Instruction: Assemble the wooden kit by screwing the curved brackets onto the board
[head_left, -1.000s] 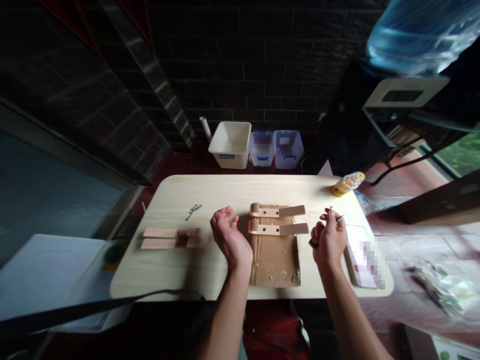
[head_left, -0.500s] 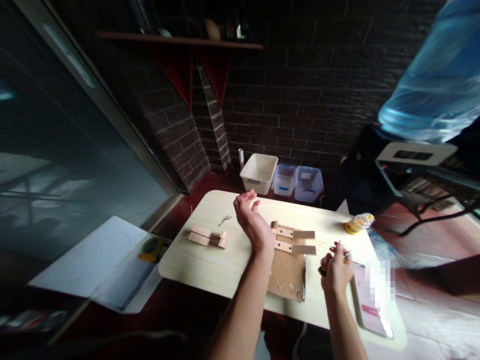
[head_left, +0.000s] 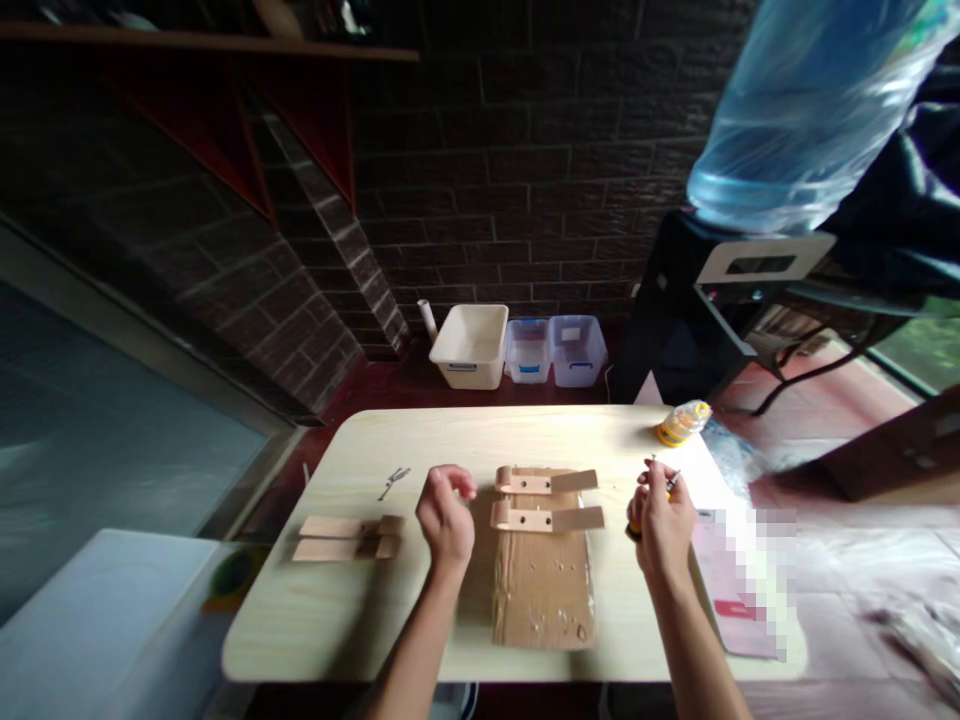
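Observation:
My right hand [head_left: 661, 520] is closed round a small screwdriver [head_left: 634, 530] with a black and yellow handle; its metal tip shows past the fingers. A thin, screw-like piece [head_left: 653, 459] stands up at the fingertips. My left hand [head_left: 448, 515] hovers over the table, fingers loosely curled and apart, with nothing visible in it. Between the hands, two light leather-like strips [head_left: 536, 520] with looped left ends and dark holes lie across a worn cardboard block [head_left: 541, 590]. Left of my left hand lie two similar strips [head_left: 330, 540].
On the table [head_left: 420, 430] are a few thin metal pieces [head_left: 394, 482], a clear yellow-based bottle [head_left: 684, 424] and a pinkish flat case [head_left: 724, 590] at right. Three plastic bins [head_left: 471, 350] stand beyond the far edge. A water dispenser [head_left: 697, 290] stands back right.
The view has shifted and tilted. My left hand has drawn back from above the far side and now sits left of the cardboard, fingers more curled. My right hand still holds the screwdriver.

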